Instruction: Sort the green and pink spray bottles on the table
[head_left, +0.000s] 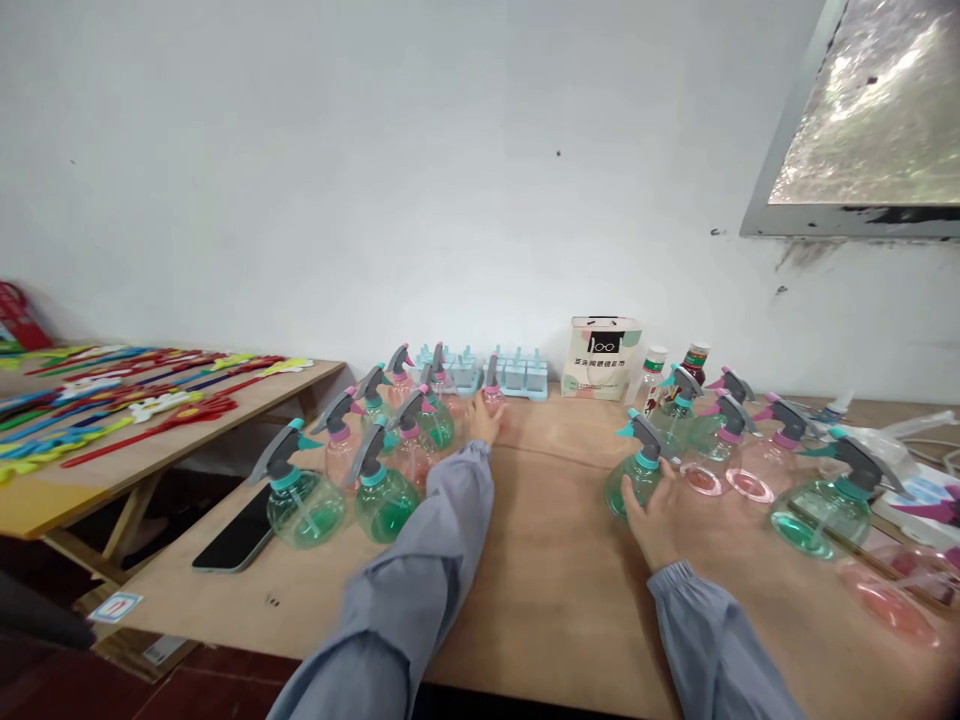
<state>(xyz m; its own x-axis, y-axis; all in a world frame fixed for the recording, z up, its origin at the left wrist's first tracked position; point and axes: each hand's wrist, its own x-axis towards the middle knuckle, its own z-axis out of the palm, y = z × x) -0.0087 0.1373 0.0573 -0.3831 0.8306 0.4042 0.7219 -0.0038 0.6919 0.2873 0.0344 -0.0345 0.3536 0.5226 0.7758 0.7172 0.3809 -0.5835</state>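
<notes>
My left hand reaches to the back of the wooden table, its fingers closed round a small pink spray bottle. On the right, my right hand has its thumb and fingers round the body of a green spray bottle, which stands upright. Several pink and green spray bottles with grey trigger heads stand left of my left arm, among them a green one at the front. More stand right of my right hand, including a large green one.
A black phone lies at the front left. Light blue moulds, a paper bag and two small bottles with green-and-white caps line the wall. Colourful hand-shaped sticks cover the left table. Clear plastic and a cable lie at the right.
</notes>
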